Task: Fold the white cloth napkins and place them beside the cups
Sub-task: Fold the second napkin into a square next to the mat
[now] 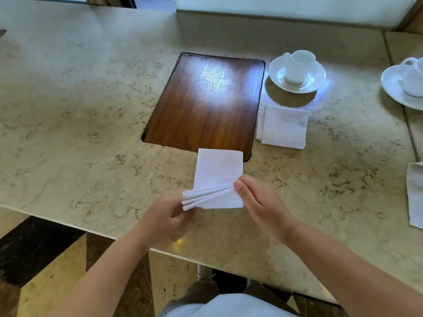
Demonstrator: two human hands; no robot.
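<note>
Right-hand cup (pixel 414 76) and saucer (pixel 393 88) cut off, napkin (pixel 415 193) at right edge (partly shown)

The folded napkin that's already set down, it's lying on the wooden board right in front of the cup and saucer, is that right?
Not quite. The head view shows the folded napkin lying on the marble counter, beside the wooden board, not on it. It does lie right in front of the cup and saucer.

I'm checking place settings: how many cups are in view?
2. One cup stands on its saucer just right of the wooden inset, behind a folded napkin. The second cup is cut off by the right edge; more may lie outside the view.
</note>
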